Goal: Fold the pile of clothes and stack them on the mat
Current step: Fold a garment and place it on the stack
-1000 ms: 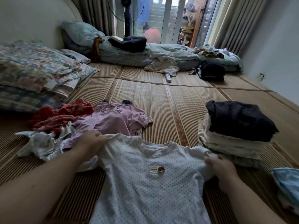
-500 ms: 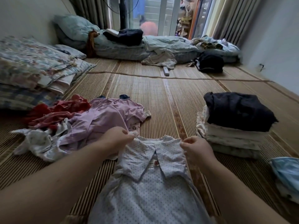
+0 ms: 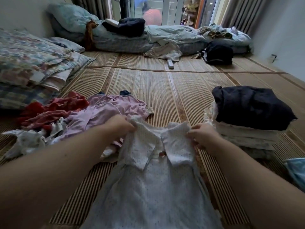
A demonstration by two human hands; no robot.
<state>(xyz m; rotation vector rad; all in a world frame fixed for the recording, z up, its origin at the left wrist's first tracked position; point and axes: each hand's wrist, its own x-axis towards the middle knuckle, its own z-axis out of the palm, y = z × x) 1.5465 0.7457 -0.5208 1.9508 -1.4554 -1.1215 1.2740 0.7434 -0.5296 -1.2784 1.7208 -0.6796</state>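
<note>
Both the left hand (image 3: 121, 128) and right hand (image 3: 202, 138) pinch the shoulders of the white dotted cotton shirt (image 3: 153, 187) on the near woven mat (image 3: 165, 90), sleeves folded in; a hem-to-collar fold likely follows.

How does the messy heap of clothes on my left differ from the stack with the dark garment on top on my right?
The loose heap of pink, red and white clothes lies crumpled and spread low; the folded stack topped by a dark navy garment is squared and taller. The heap mixes bright colours; the stack is pale layers under navy. Both sit on the woven straw mat.
</note>
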